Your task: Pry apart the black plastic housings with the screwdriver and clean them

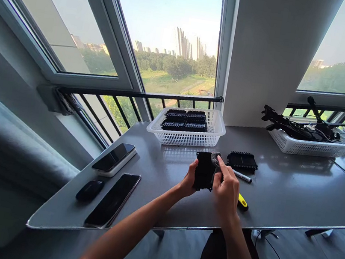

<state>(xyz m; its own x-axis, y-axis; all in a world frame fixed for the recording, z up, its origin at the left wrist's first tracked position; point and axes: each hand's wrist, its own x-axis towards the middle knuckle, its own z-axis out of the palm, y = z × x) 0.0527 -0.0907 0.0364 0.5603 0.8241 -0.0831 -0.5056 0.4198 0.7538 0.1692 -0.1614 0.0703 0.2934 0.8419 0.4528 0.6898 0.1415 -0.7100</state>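
My left hand [189, 178] grips the left edge of a flat black plastic panel [204, 171] with toothed edges, held up above the table. A grey cloth [215, 159] is pinched in my right hand [225, 189], whose index finger presses it against the panel's upper right corner. Just beyond my right hand lies a similar black panel [242, 160] on the table. A white marker pen [242, 176] and a tool with a yellow and black handle [243, 202] lie beside that hand, each partly hidden behind it.
A white basket [187, 139] with several black panels stands by the window. Another white basket [312, 147] at the right holds black parts and cables. At the left of the grey table [154, 205] lie two phones [113, 198] and a black mouse [90, 190].
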